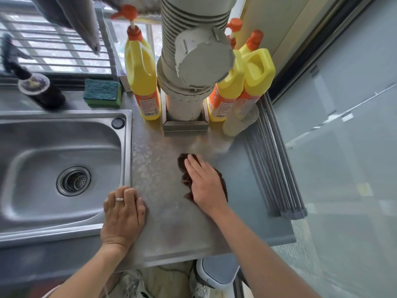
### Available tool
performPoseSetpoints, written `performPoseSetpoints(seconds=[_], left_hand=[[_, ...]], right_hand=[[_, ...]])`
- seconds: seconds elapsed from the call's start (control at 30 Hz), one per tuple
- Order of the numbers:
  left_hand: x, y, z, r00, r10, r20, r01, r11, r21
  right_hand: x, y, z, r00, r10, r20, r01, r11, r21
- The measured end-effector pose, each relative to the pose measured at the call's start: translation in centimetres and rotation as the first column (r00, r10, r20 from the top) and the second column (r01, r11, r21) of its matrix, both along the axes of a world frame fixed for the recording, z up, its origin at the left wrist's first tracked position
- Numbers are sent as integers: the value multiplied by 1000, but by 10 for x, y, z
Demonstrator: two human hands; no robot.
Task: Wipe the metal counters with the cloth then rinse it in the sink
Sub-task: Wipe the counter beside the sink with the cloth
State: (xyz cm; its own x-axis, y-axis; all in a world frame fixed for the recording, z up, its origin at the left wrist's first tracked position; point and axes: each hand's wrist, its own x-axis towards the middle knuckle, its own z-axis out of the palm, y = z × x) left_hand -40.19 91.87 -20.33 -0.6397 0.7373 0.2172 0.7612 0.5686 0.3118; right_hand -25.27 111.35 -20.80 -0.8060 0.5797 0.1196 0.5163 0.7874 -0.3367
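Note:
A dark brown cloth [185, 171] lies bunched on the metal counter [163, 151], right of the sink. My right hand [204, 183] presses flat on top of the cloth, fingers together and pointing away from me, so most of the cloth is hidden under the palm. My left hand [123, 214] rests palm down on the counter by the sink's near right corner, fingers together, holding nothing; a ring is on one finger. The steel sink [64, 151] at left is empty, with its drain strainer [73, 181] in the middle.
Yellow detergent bottles [141, 67] [255, 76] flank a grey ribbed pipe [193, 67] at the counter's back. A green sponge [102, 92] and a dark bottle [40, 91] sit behind the sink. A rolled drying rack [277, 160] lies along the counter's right edge.

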Motion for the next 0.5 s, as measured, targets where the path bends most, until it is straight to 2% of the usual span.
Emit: performPoseSetpoints(seconds=[0.03, 0.07, 0.13, 0.17, 0.23, 0.3, 0.4, 0.5], left_hand=[[0, 0, -1, 1000, 2, 1, -2, 1000, -1], [0, 0, -1, 1000, 3, 2, -3, 1000, -1], [-1, 1, -1, 1000, 12, 3, -12, 1000, -6], [-1, 1, -2, 1000, 14, -2, -14, 1000, -9], [0, 0, -4, 1000, 14, -17, -14, 1000, -3], [-1, 0, -5, 999, 14, -29, -14, 1000, 7], [-1, 1, -8, 999, 20, -38, -19, 1000, 14], [-2, -1, -9, 1000, 9, -25, -8, 1000, 26]], right_hand=[[12, 16, 0, 995, -95, -19, 95, 995, 0], [24, 31, 0, 962, -274, -15, 274, 962, -9], [40, 55, -1, 818, -571, 67, 571, 821, 24], [42, 58, -1, 764, -637, 100, 634, 771, 61], [26, 50, -1, 719, -691, 76, 686, 723, 84], [-10, 31, 1, 752, -657, 55, 654, 754, 65], [-76, 4, 4, 889, -458, 21, 457, 889, 24], [-113, -15, 3, 961, -272, 39, 274, 961, -41]])
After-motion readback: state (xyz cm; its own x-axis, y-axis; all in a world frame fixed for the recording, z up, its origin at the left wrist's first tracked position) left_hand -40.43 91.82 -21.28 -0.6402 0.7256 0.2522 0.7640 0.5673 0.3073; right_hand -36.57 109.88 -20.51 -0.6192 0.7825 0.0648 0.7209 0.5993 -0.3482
